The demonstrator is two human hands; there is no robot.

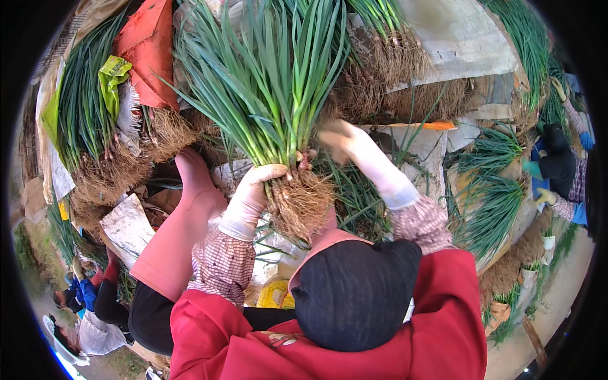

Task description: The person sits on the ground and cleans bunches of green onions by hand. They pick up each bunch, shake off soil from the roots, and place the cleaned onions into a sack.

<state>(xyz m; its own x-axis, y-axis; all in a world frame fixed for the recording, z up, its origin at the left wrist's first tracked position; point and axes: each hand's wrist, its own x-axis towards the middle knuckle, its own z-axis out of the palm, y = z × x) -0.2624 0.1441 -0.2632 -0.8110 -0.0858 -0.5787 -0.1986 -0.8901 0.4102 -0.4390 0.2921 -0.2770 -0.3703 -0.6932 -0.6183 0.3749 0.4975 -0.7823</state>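
My left hand, in a pale glove, is wrapped round a large bunch of spring onions just above the roots. The thumb lies across the stalks. Long green leaves fan out away from me, and a brown tangle of roots hangs toward me. Just right of the stalks is my right hand, also gloved. Its fingers are smeared by motion, so I cannot make out whether they touch the bunch. Loose green leaves lie below the right wrist.
More rooted bunches lie at the far left and far right, partly under sacking and an orange cloth. A pink boot stands left. Onion piles and another person are at right; someone sits lower left.
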